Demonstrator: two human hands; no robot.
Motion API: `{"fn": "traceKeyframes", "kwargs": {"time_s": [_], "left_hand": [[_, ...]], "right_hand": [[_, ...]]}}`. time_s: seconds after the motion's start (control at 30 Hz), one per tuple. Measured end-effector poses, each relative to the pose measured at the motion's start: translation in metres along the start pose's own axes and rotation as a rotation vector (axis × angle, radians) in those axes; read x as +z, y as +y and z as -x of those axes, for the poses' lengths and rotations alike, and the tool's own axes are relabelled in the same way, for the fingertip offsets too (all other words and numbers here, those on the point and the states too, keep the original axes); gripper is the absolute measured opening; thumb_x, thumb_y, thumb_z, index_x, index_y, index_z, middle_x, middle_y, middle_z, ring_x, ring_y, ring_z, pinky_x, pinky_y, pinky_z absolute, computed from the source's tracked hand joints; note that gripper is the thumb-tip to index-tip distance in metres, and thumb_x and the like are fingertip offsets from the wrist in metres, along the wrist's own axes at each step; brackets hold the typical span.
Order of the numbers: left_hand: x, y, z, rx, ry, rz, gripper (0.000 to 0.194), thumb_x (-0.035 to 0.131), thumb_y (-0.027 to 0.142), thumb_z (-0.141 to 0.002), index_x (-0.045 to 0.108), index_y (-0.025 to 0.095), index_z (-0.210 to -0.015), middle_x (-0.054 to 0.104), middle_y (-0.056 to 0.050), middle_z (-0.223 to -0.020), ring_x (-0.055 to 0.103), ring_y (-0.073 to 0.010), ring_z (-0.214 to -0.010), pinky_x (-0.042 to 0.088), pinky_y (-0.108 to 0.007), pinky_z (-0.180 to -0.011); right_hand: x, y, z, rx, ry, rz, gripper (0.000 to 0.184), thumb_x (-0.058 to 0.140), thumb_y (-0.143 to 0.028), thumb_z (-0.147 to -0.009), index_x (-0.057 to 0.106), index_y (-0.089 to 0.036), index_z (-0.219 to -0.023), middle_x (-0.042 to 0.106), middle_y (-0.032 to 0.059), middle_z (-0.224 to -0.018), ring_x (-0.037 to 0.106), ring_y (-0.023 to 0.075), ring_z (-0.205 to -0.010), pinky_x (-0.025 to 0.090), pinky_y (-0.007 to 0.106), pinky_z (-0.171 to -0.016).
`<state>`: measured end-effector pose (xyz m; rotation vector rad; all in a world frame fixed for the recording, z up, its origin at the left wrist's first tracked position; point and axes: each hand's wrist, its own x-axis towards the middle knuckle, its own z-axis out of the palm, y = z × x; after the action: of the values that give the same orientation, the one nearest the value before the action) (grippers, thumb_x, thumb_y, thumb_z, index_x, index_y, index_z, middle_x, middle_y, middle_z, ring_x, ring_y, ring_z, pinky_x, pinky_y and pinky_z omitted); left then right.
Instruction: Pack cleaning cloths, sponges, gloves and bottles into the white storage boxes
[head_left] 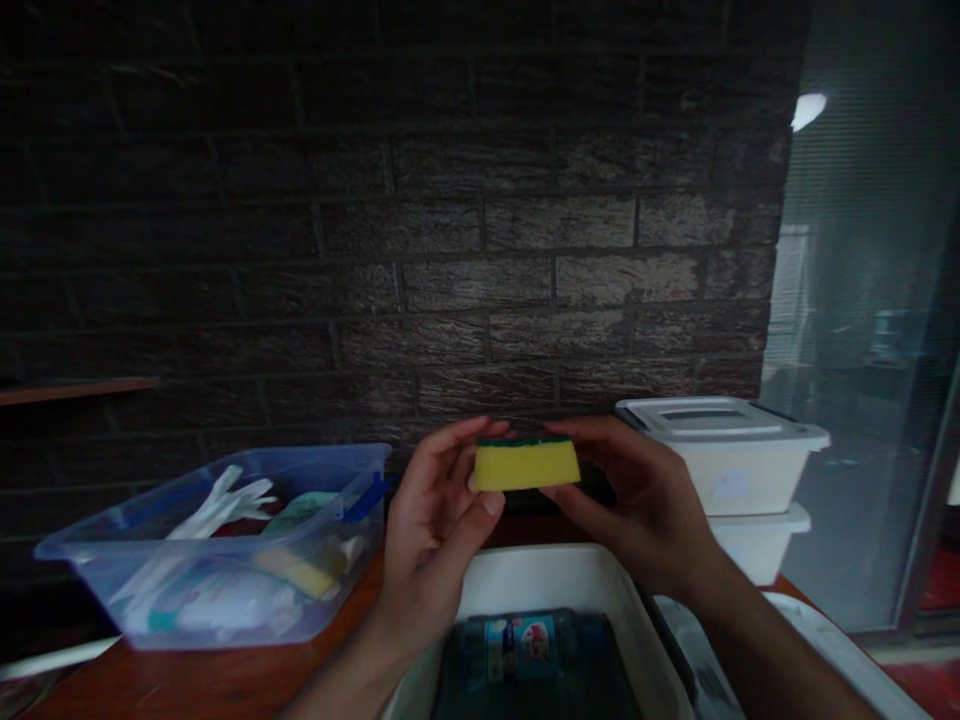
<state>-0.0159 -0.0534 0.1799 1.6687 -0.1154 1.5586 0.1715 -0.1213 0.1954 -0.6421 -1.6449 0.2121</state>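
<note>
Two hands hold one yellow sponge [529,467] between them, in the air above the far end of a white container [540,565]. We judge that the main risk is a drop: the left hand [439,525] and the right hand [645,500] appear to take it only near its ends, with fingertips, so if one side relaxes, the sponge could turn or slip. It would then probably fall into the container, near the labelled bottle [525,645] lying there. As the sponge is probably soft, we think that a fall would do little harm, but too strong a squeeze could bend it and make it jump out. If the wrists went low without care, they could also knock the container's rim.

About the pose, we see both forearms coming up from the lower edge of the view and leaning inward. The left palm is turned partly toward us, its thumb at the lower edge of the sponge and its fingers curled behind. The right hand pinches the other end, thumb below and forefinger along the dark green top. How firmly they press, we cannot tell.
</note>
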Motion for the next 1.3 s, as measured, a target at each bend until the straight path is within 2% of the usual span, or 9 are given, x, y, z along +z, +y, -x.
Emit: {"fn": "traceKeyframes", "kwargs": {"time_s": [0.13,0.3,0.43,0.57,0.73,0.87,1.0,1.2,1.3], "left_hand": [[0.0,-0.002,0.001,0.037,-0.019,-0.101,0.043,0.069,0.007,-0.09,0.065,0.024,-0.129,0.065,-0.007,-0.134,0.061,-0.0173,-0.127,0.05,-0.024,-0.108],[-0.001,0.0,0.0,0.114,-0.032,-0.168,0.039,0.07,0.007,-0.088,0.067,0.022,-0.124,0.065,-0.009,-0.132,0.06,-0.02,-0.127,0.051,-0.028,-0.108],[-0.001,0.002,0.0,0.125,-0.034,-0.212,0.038,0.071,0.007,-0.088,0.067,0.022,-0.123,0.064,-0.009,-0.131,0.06,-0.0194,-0.126,0.051,-0.027,-0.108],[0.002,0.004,0.0,0.109,-0.014,-0.215,0.039,0.072,0.007,-0.088,0.07,0.023,-0.122,0.068,-0.007,-0.128,0.064,-0.0186,-0.123,0.053,-0.025,-0.106],[0.004,0.001,-0.004,-0.029,0.011,-0.106,0.058,0.075,0.013,-0.089,0.058,0.031,-0.141,0.07,-0.008,-0.127,0.072,-0.0227,-0.113,0.062,-0.033,-0.095],[0.001,-0.003,-0.007,-0.101,-0.002,-0.059,0.056,0.076,0.019,-0.089,0.06,0.031,-0.141,0.067,-0.01,-0.135,0.072,-0.0277,-0.113,0.066,-0.036,-0.085],[0.0,-0.003,-0.007,-0.135,-0.01,-0.044,0.051,0.078,0.022,-0.087,0.065,0.029,-0.136,0.067,-0.01,-0.137,0.075,-0.0271,-0.107,0.067,-0.033,-0.08],[-0.001,0.001,-0.001,-0.149,-0.018,0.027,0.049,0.071,0.02,-0.093,0.063,0.028,-0.14,0.067,-0.01,-0.139,0.068,-0.0278,-0.123,0.061,-0.035,-0.099],[-0.001,0.004,0.0,-0.14,-0.028,0.043,0.048,0.069,0.018,-0.093,0.064,0.028,-0.14,0.067,-0.011,-0.14,0.067,-0.03,-0.125,0.061,-0.039,-0.101]], "right_hand": [[-0.006,-0.003,-0.001,-0.101,-0.026,0.061,0.043,0.073,-0.015,-0.09,0.067,-0.029,-0.13,0.068,0.0082,-0.121,0.066,0.0246,-0.112,0.056,0.041,-0.097],[-0.009,-0.005,-0.005,-0.184,-0.029,0.09,0.044,0.071,-0.011,-0.088,0.069,-0.028,-0.129,0.067,0.0088,-0.128,0.062,0.0258,-0.121,0.052,0.042,-0.103],[-0.01,-0.004,-0.005,-0.183,-0.036,0.067,0.044,0.071,-0.011,-0.089,0.069,-0.029,-0.129,0.066,0.0088,-0.129,0.061,0.0257,-0.122,0.051,0.042,-0.103],[-0.01,-0.003,-0.005,-0.079,-0.053,-0.03,0.044,0.074,-0.015,-0.089,0.068,-0.029,-0.13,0.068,0.0083,-0.125,0.064,0.0246,-0.117,0.053,0.04,-0.099],[-0.009,-0.002,-0.006,0.163,-0.024,-0.264,0.059,0.08,-0.021,-0.086,0.061,-0.033,-0.14,0.07,0.0061,-0.124,0.069,0.021,-0.105,0.058,0.037,-0.092],[-0.012,-0.003,-0.008,0.28,-0.032,-0.293,0.05,0.08,-0.027,-0.087,0.066,-0.031,-0.135,0.076,0.0034,-0.098,0.072,0.0189,-0.09,0.06,0.03,-0.079],[-0.014,-0.004,-0.01,0.31,-0.066,-0.353,0.047,0.08,-0.028,-0.087,0.067,-0.028,-0.133,0.077,0.0032,-0.093,0.073,0.0195,-0.089,0.06,0.034,-0.085],[-0.018,-0.006,-0.01,0.308,-0.095,-0.415,0.049,0.081,-0.024,-0.086,0.068,-0.031,-0.133,0.077,0.0022,-0.097,0.074,0.0208,-0.093,0.06,0.041,-0.094],[-0.02,-0.006,-0.009,0.279,-0.115,-0.409,0.05,0.08,-0.021,-0.086,0.068,-0.031,-0.134,0.077,0.0037,-0.108,0.074,0.0208,-0.096,0.059,0.041,-0.096]]}}
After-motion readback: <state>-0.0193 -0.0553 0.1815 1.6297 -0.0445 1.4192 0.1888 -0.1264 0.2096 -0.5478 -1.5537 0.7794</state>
